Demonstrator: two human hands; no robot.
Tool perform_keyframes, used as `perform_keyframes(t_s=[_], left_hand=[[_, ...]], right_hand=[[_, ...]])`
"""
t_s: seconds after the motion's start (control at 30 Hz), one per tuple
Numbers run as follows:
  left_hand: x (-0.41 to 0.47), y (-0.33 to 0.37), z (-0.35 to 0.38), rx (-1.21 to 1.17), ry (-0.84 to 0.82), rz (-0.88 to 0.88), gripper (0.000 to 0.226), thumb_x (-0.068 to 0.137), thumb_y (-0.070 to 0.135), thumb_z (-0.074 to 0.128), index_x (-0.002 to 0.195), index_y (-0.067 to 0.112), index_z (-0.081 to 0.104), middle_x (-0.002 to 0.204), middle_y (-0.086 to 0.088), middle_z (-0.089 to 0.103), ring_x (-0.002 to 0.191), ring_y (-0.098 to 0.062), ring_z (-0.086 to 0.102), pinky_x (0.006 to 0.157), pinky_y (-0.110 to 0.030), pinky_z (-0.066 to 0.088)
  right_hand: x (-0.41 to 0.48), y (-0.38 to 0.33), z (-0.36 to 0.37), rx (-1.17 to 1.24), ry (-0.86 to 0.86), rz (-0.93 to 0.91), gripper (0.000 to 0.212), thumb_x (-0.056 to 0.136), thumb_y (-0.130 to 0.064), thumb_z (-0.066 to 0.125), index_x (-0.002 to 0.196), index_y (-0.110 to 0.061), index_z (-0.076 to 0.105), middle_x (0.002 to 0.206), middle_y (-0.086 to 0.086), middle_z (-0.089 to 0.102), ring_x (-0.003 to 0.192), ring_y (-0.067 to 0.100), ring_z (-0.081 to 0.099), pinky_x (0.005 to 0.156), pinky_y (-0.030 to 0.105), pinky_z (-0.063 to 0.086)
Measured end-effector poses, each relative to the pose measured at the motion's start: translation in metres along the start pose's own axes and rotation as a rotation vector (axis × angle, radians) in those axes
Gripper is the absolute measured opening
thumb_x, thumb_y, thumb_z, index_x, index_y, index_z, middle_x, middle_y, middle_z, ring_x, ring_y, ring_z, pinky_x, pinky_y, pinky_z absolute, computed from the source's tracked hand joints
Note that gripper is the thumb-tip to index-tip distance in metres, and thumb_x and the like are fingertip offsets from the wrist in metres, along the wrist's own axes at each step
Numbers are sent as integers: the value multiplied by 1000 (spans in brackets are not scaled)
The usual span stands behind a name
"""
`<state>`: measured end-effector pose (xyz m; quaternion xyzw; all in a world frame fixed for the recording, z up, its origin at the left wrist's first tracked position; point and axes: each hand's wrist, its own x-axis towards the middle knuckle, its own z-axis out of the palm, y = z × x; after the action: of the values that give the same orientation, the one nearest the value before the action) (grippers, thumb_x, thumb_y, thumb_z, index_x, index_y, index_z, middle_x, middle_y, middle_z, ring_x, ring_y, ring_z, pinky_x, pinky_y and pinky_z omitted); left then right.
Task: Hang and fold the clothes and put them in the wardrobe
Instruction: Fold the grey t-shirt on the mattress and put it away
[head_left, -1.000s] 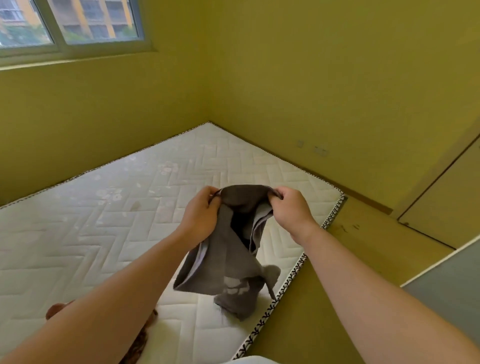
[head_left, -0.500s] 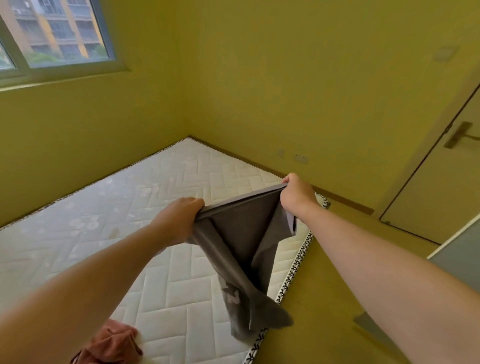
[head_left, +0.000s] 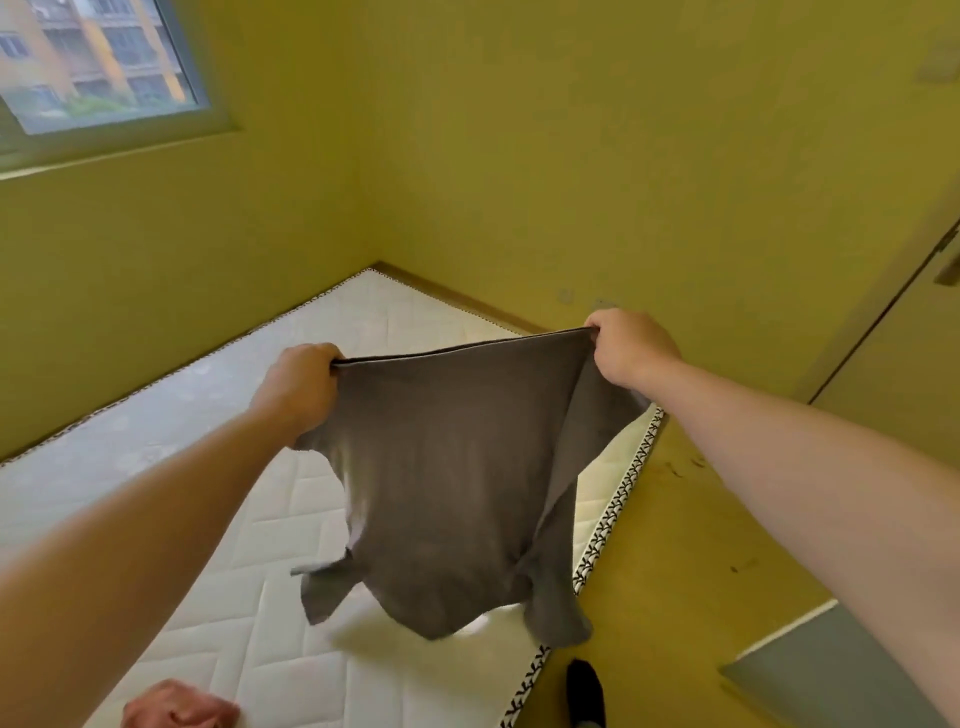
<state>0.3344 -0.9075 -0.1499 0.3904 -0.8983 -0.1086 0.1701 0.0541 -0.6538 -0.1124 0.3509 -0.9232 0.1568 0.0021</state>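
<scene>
I am holding the grey T-shirt up in the air over the near right edge of the mattress, hem uppermost. My left hand and right hand are set wide apart, each pinching one hem corner.

Risk, as I am judging it: each pinch is taking little cloth, so a shake could free a corner. The right sleeve is hanging past the mattress edge and could drag on the floor when lowered.

Count: one grey shirt, one pink garment at near left, two hands, one mattress.

Single wide-angle head-worn view, aimed forward and down across the mattress toward the yellow wall corner, left hand and right hand close ahead.
</scene>
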Motion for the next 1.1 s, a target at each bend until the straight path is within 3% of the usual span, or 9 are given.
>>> perform_keyframes(t_s=[0.1, 0.3, 0.43, 0.53, 0.73, 0.8, 0.93, 1.03, 1.1], left_hand=[[34, 15, 3, 27, -1, -35, 35, 91, 2, 39, 102, 19, 67, 94, -6, 61, 85, -28, 53, 68, -37, 43], [101, 48, -6, 215, -7, -96, 37, 73, -10, 41, 91, 14, 64, 96, -10, 59, 88, -32, 54, 69, -40, 49], [142, 73, -12, 472, 23, -117, 23, 76, -5, 48, 83, 16, 54, 96, -11, 62, 91, -36, 61, 73, -36, 43], [178, 92, -30, 622, 51, -133, 23, 78, 2, 55, 89, 21, 61, 99, -8, 66, 93, -33, 65, 70, -34, 45], [227, 115, -36, 273, 244, -271, 30, 81, -10, 52, 101, 5, 67, 101, -19, 58, 88, -37, 57, 69, -41, 45], [217, 112, -18, 185, 258, -216, 25, 84, -11, 49, 100, 4, 63, 108, -22, 57, 87, -36, 54, 71, -41, 43], [174, 78, 43, 224, 137, -94, 22, 87, -9, 44, 94, 6, 60, 102, -19, 57, 80, -34, 52, 67, -41, 41], [129, 41, 101, 272, -14, -75, 27, 84, -13, 43, 99, 1, 61, 105, -20, 59, 91, -43, 59, 66, -43, 43], [94, 18, 142, 304, -136, -79, 27, 82, -14, 44, 99, 0, 60, 108, -20, 59, 95, -43, 60, 65, -42, 41]], right_hand=[[41, 12, 11, -64, 69, -33, 43, 91, -4, 37, 118, -26, 61, 116, 6, 64, 105, 32, 60, 84, 38, 40], [127, 32, 11, -8, 167, -87, 36, 88, 2, 33, 113, -13, 53, 106, 10, 55, 88, 31, 48, 71, 38, 36], [186, 34, -9, -101, 257, -235, 34, 87, 3, 37, 111, -13, 55, 107, 10, 60, 99, 34, 51, 72, 36, 31], [225, 34, -30, -170, 350, -289, 35, 87, 1, 40, 112, -16, 57, 106, 7, 62, 105, 34, 50, 75, 36, 27], [256, 46, -33, -16, 574, -333, 38, 84, 4, 43, 113, -13, 60, 104, 10, 63, 99, 36, 50, 75, 38, 24], [245, 60, -14, -12, 553, -379, 37, 83, 3, 46, 112, -12, 62, 101, 11, 63, 94, 36, 52, 74, 38, 25], [206, 94, 57, -143, 482, -526, 26, 80, 0, 57, 102, -9, 66, 85, 10, 60, 76, 33, 52, 69, 40, 35], [168, 116, 124, -251, 290, -650, 9, 90, -16, 62, 96, -10, 65, 81, 9, 60, 70, 30, 51, 63, 36, 31], [137, 126, 171, -300, 87, -739, 10, 91, -21, 64, 90, -12, 64, 79, 10, 62, 67, 30, 54, 60, 34, 31]])
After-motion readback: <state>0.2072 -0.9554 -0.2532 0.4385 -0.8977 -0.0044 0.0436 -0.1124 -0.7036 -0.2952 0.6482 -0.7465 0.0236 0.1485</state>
